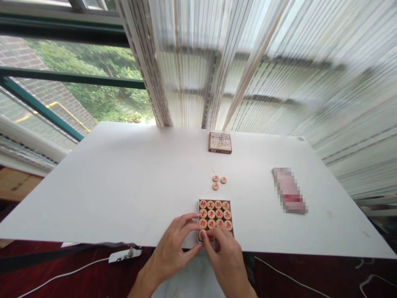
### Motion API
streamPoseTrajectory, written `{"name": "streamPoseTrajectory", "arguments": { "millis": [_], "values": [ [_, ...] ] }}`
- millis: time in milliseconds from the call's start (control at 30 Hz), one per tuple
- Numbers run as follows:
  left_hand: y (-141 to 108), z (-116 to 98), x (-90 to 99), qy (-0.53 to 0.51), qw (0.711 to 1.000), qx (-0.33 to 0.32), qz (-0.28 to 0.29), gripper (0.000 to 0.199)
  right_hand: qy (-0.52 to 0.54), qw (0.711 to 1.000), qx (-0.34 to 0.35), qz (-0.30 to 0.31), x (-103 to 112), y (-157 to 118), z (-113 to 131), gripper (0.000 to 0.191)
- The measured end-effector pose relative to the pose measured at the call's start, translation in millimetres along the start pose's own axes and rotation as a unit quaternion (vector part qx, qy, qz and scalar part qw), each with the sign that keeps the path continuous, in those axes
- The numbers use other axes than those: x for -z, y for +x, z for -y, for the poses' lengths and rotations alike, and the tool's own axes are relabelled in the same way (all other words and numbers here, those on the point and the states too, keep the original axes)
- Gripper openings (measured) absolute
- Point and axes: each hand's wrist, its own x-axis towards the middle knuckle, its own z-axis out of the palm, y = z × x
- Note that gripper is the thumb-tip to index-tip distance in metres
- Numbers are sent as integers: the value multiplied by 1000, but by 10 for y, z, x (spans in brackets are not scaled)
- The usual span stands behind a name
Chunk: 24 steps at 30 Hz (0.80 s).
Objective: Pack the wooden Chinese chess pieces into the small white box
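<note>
An open box (232, 219) near the table's front edge holds rows of round wooden pieces with red characters. My right hand (226, 252) pinches a round piece (201, 235) at the box's front left corner, and its fingers hide part of the front row. My left hand (175, 242) is at the box's left side, fingers spread and curved around that corner, with nothing held between them. Beyond the box, three loose round pieces (215, 186) lie face up on the white table.
The white table (124, 178) also bears a flat lidded box (220, 142) at the back and a blurred pinkish packet (290, 190) on the right. A power strip (125, 255) with a cable lies below the front edge at left. Curtains hang behind the table.
</note>
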Motion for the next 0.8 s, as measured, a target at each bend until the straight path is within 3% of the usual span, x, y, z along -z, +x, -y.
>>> {"name": "streamPoseTrajectory", "arguments": {
  "millis": [133,267,433,567,800],
  "values": [
    [13,-33,25,-14,1000,9,3,29,27,1000,-16,3,157,60,-2,19],
    [176,-45,92,-38,999,28,-22,20,31,997,-52,-38,428,218,-148,21],
    [742,-45,178,-25,997,-15,-67,17,5,990,-84,-115,635,435,-515,24],
    [1282,-47,153,24,998,-42,-43,17,28,987,-111,-116,641,497,-749,27],
    [1867,104,18,90,995,-52,-4,20,58,984,-112,-125,642,467,-813,29]
  ]
}}
